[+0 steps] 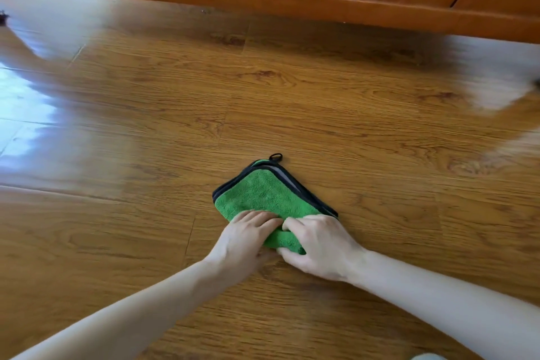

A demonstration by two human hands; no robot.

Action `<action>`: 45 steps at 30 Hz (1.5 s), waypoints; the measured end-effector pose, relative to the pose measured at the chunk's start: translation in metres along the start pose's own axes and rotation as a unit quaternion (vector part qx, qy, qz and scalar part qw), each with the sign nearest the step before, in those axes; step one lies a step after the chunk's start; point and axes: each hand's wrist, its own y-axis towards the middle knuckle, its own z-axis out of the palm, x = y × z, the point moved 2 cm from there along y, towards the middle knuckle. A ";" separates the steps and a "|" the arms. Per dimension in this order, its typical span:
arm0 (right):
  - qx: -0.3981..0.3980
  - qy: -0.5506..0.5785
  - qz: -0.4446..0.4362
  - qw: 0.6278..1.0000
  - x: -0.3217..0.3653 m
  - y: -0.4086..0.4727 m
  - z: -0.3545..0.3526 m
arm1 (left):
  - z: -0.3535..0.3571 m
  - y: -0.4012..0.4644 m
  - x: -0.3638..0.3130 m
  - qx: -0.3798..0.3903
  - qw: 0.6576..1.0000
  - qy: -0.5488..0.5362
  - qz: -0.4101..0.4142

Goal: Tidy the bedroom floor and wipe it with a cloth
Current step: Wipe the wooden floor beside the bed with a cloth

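Note:
A folded green cloth (264,194) with black trim and a small black loop lies flat on the wooden floor (365,131), a little below the middle of the view. My left hand (245,238) lies on its near left edge with fingers curled over the fabric. My right hand (317,245) grips the near corner, thumb under a bunched fold and fingers curled on top. Both hands touch each other at the cloth's near end.
Orange-brown wooden furniture with a low plinth (292,3) runs across the top of the view. Bright window glare lies on the floor at the left (26,114) and right (493,82). A small dark object (3,18) sits at the far left edge.

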 end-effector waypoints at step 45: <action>0.079 -0.129 -0.100 0.983 0.016 0.067 0.041 | 0.002 -0.057 0.071 0.054 0.986 0.133 -0.088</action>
